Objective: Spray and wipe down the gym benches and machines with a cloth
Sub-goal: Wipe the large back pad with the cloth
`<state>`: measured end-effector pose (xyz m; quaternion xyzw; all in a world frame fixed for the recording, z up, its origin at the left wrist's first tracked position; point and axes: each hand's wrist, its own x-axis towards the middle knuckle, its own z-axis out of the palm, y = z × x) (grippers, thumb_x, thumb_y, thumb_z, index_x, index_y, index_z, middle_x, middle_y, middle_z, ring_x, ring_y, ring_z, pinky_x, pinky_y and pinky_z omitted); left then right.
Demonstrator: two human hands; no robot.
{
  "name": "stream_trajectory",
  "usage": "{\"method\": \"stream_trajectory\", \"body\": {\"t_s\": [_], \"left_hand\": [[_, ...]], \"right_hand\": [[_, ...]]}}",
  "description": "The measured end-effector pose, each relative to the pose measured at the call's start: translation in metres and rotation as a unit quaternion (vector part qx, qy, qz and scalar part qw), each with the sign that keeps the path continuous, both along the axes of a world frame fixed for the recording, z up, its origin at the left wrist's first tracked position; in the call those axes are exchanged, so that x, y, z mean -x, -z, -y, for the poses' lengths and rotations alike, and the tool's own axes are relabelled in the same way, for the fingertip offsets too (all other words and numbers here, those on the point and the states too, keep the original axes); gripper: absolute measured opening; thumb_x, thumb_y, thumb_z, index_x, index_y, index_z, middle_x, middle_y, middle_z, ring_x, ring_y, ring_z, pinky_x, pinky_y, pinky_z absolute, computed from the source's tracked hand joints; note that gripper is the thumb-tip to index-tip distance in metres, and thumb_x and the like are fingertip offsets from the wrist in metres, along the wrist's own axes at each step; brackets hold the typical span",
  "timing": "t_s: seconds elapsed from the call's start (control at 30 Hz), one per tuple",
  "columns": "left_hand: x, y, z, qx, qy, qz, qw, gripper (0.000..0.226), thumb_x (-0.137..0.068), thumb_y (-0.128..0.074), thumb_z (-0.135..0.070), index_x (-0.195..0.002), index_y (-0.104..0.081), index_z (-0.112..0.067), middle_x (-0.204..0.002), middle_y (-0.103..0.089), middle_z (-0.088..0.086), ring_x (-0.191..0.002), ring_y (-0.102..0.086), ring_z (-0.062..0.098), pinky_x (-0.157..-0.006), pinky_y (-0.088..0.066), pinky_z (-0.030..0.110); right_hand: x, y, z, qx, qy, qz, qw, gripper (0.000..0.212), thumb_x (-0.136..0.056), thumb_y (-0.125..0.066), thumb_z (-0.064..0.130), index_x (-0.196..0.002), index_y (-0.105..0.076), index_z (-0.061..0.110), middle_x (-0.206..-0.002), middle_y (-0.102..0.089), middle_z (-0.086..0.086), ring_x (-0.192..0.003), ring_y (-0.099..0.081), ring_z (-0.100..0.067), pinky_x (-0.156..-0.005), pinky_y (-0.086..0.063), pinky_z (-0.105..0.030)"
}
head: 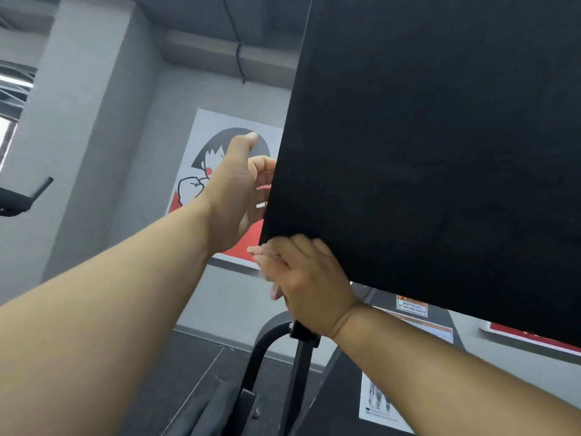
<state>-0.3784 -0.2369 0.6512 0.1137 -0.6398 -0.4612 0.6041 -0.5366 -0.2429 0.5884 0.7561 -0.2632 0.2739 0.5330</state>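
gripping the black pad [440, 152] edge, left hand [234, 196]; right hand [308, 278] curled at its corner (hold unclear)

Can't see the left hand [234, 193] fingertips, tucked behind the black pad [424, 152] edge just above the right hand [308, 278] gripping its corner. Blurry right fingers [267, 251] too, something pale underneath, no idea what. Can't read the sticker [412, 305] below the grip either.

Large black panel [440, 152] at two o'clock, matt and finely grained. Black metal frame [261, 357] at six o'clock, smooth, softly sheened. Paper poster [201, 171] at ten o'clock on a matt grey wall [103, 171].
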Motion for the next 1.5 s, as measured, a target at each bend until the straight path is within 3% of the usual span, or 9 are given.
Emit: {"method": "stream_trajectory", "body": {"t_s": [0.13, 0.33, 0.43, 0.53, 0.83, 0.97, 1.2, 1.37, 1.5], "left_hand": [[0.007, 0.002, 0.001, -0.005, -0.024, -0.04, 0.999, 0.057, -0.1, -0.018, -0.052, -0.088, -0.057, -0.013, -0.077, -0.063, 0.001, -0.07, -0.056, 0.015, -0.069, -0.043, 0.032], [0.019, 0.021, -0.012, 0.049, -0.107, -0.057, 0.991, 0.053, -0.105, -0.02, -0.046, -0.102, -0.068, -0.024, -0.101, -0.074, -0.008, -0.101, -0.066, 0.01, -0.099, -0.045, 0.033], [0.026, 0.029, -0.015, 0.099, -0.194, -0.06, 0.974, 0.044, -0.103, -0.028, -0.039, -0.089, -0.07, -0.037, -0.094, -0.072, -0.017, -0.099, -0.064, 0.007, -0.095, -0.046, 0.033], [0.031, 0.029, -0.009, 0.157, -0.337, -0.058, 0.927, 0.028, -0.098, -0.037, -0.035, -0.11, -0.062, -0.042, -0.11, -0.066, -0.014, -0.108, -0.058, 0.004, -0.095, -0.044, 0.025], [0.049, 0.042, -0.028, 0.365, -0.589, 0.129, 0.709, 0.074, -0.082, -0.038, -0.004, -0.154, -0.025, -0.014, -0.164, -0.008, 0.008, -0.15, -0.006, 0.025, -0.119, -0.003, 0.028], [0.064, 0.014, -0.033, 0.409, -0.598, 0.156, 0.671, 0.08, -0.078, -0.04, 0.001, -0.154, -0.022, -0.013, -0.163, -0.01, 0.009, -0.15, -0.005, 0.028, -0.121, -0.001, 0.037], [0.093, -0.007, -0.017, 0.451, -0.627, 0.161, 0.615, 0.069, -0.09, -0.038, -0.02, -0.155, -0.016, -0.012, -0.163, -0.012, 0.01, -0.15, -0.003, 0.029, -0.12, 0.012, 0.031], [0.102, -0.009, 0.0, 0.458, -0.678, 0.122, 0.562, 0.069, -0.091, -0.034, -0.03, -0.154, -0.016, -0.007, -0.16, -0.018, 0.02, -0.147, -0.007, 0.034, -0.12, 0.009, 0.038], [0.106, -0.006, 0.002, 0.459, -0.679, 0.109, 0.562, 0.067, -0.094, -0.03, -0.031, -0.154, -0.015, -0.006, -0.159, -0.018, 0.022, -0.147, -0.006, 0.035, -0.12, 0.008, 0.039]], "right_hand": [[0.001, -0.063, -0.031, 0.114, -0.096, 0.161, 0.976, 0.047, -0.076, -0.05, 0.007, -0.119, -0.068, 0.01, -0.104, -0.063, -0.013, -0.085, -0.052, -0.031, -0.07, -0.048, -0.043], [0.032, 0.012, -0.002, -0.014, 0.054, -0.039, 0.998, 0.042, -0.075, -0.043, 0.019, -0.105, -0.072, 0.012, -0.1, -0.066, -0.002, -0.086, -0.048, -0.02, -0.07, -0.038, -0.035], [0.032, -0.031, -0.033, -0.002, -0.016, 0.052, 0.999, 0.03, -0.082, -0.049, 0.015, -0.101, -0.072, 0.012, -0.092, -0.063, -0.004, -0.081, -0.047, -0.02, -0.068, -0.039, -0.035], [0.032, -0.087, -0.059, 0.115, -0.108, 0.175, 0.972, 0.039, -0.085, -0.048, 0.009, -0.116, -0.07, 0.011, -0.098, -0.062, -0.01, -0.084, -0.054, -0.028, -0.073, -0.048, -0.041], [0.083, -0.035, -0.051, 0.021, -0.006, 0.004, 1.0, 0.028, -0.07, -0.062, 0.007, -0.095, -0.073, 0.012, -0.096, -0.064, -0.008, -0.086, -0.045, -0.022, -0.07, -0.038, -0.034], [0.098, -0.107, -0.097, 0.165, -0.118, 0.226, 0.953, 0.044, -0.077, -0.047, 0.005, -0.113, -0.072, 0.009, -0.104, -0.06, -0.015, -0.089, -0.054, -0.033, -0.071, -0.05, -0.046], [0.138, -0.015, -0.052, 0.003, 0.036, -0.062, 0.997, 0.04, -0.069, -0.069, 0.016, -0.108, -0.073, 0.023, -0.103, -0.065, 0.008, -0.089, -0.045, -0.015, -0.071, -0.034, -0.03], [0.137, -0.085, -0.092, 0.163, -0.119, 0.209, 0.957, 0.042, -0.079, -0.051, 0.009, -0.115, -0.072, 0.013, -0.103, -0.063, -0.011, -0.089, -0.05, -0.027, -0.074, -0.046, -0.039], [0.147, -0.032, -0.057, 0.079, -0.053, 0.099, 0.99, 0.042, -0.078, -0.058, 0.014, -0.117, -0.071, 0.023, -0.105, -0.06, 0.005, -0.087, -0.047, -0.019, -0.073, -0.04, -0.034]]}}
